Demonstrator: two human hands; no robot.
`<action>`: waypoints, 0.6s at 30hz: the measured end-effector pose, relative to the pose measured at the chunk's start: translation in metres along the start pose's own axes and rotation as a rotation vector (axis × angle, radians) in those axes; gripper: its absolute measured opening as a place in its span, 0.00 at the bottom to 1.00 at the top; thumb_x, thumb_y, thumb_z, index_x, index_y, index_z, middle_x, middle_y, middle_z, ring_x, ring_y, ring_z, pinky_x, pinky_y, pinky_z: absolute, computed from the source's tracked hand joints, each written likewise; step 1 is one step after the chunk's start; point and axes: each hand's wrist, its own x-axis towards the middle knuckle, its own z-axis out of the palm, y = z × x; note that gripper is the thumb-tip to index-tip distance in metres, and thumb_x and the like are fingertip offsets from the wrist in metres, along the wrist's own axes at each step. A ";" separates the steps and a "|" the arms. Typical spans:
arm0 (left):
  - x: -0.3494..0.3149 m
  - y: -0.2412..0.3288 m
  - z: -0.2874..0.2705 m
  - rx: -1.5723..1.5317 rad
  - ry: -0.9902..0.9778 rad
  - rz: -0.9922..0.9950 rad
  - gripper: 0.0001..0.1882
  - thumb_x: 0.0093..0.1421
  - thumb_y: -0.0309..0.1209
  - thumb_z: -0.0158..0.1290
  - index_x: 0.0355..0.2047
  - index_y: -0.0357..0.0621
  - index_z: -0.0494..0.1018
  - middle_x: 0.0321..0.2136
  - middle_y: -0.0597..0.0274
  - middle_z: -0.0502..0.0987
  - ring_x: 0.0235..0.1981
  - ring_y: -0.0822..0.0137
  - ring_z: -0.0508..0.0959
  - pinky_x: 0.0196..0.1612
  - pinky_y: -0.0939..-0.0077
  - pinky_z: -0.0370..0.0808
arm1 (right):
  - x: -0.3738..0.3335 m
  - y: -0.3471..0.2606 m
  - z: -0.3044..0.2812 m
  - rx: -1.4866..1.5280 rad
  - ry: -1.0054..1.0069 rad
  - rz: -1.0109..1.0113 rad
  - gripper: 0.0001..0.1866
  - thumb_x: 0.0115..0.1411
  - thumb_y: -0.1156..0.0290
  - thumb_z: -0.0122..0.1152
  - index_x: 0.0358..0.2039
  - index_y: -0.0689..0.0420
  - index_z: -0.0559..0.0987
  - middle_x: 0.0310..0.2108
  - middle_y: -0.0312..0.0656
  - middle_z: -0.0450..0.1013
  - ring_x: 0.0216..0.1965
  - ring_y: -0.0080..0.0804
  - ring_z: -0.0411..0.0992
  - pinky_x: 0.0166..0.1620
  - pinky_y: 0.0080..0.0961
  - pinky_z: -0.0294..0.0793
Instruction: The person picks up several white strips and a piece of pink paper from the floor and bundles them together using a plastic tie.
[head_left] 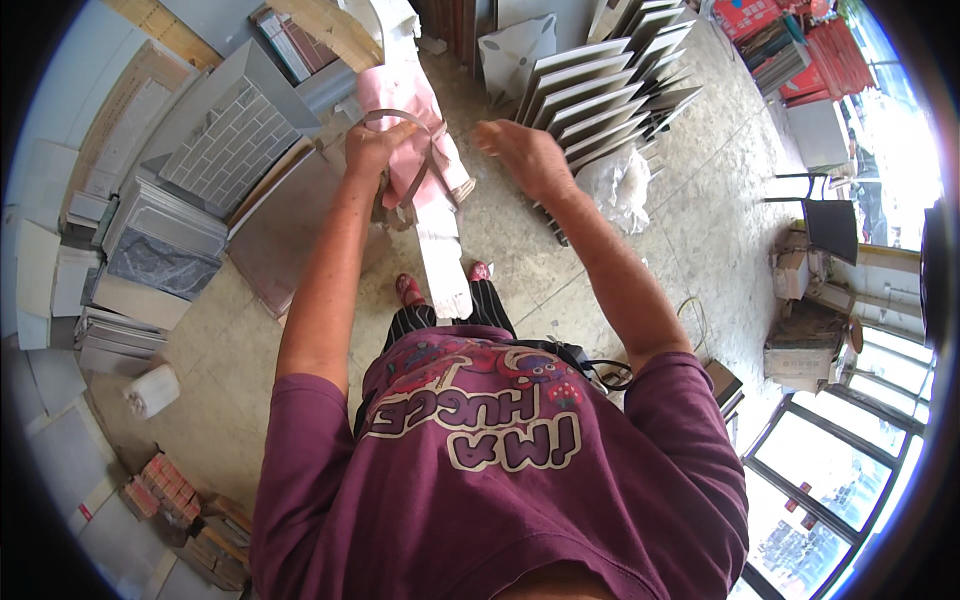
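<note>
Left arm: nearly straight
Left grip: thumb rightward
Right arm: angled inward
Right grip: fingers loosely bent

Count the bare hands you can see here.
2: the left hand at the brown strap over the pink bundle, and the right hand apart, right of that bundle. No others show.

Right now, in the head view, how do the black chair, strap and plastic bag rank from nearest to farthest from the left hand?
1. Strap: at the left hand, over the pink bundle.
2. Plastic bag: rightward, beside the standing tiles.
3. Black chair: far right.
</note>
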 end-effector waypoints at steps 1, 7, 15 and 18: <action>-0.005 0.004 0.002 0.017 -0.008 0.026 0.13 0.43 0.29 0.64 0.29 0.35 0.77 0.27 0.60 0.77 0.27 0.71 0.75 0.30 0.77 0.71 | 0.002 -0.011 0.005 -0.066 -0.041 -0.132 0.14 0.60 0.61 0.48 0.44 0.49 0.74 0.39 0.42 0.74 0.38 0.38 0.74 0.40 0.31 0.72; 0.014 -0.026 0.006 0.028 0.055 0.049 0.15 0.45 0.35 0.64 0.26 0.34 0.78 0.23 0.61 0.78 0.23 0.71 0.75 0.28 0.76 0.71 | 0.006 -0.038 0.040 0.345 -0.191 0.227 0.19 0.56 0.54 0.52 0.36 0.58 0.76 0.29 0.49 0.75 0.35 0.47 0.74 0.41 0.36 0.71; -0.002 -0.017 0.008 0.587 0.218 0.281 0.24 0.42 0.47 0.61 0.34 0.44 0.73 0.27 0.50 0.77 0.31 0.49 0.78 0.34 0.60 0.74 | 0.010 -0.063 0.026 -0.083 -0.006 0.075 0.14 0.56 0.62 0.47 0.31 0.61 0.73 0.27 0.52 0.73 0.32 0.52 0.72 0.37 0.44 0.69; -0.011 -0.009 0.022 0.711 0.233 0.298 0.27 0.42 0.51 0.60 0.35 0.44 0.69 0.26 0.49 0.77 0.30 0.46 0.77 0.33 0.55 0.74 | 0.012 -0.066 0.039 -0.124 0.086 0.044 0.12 0.56 0.63 0.49 0.28 0.60 0.73 0.25 0.52 0.72 0.30 0.52 0.71 0.34 0.43 0.69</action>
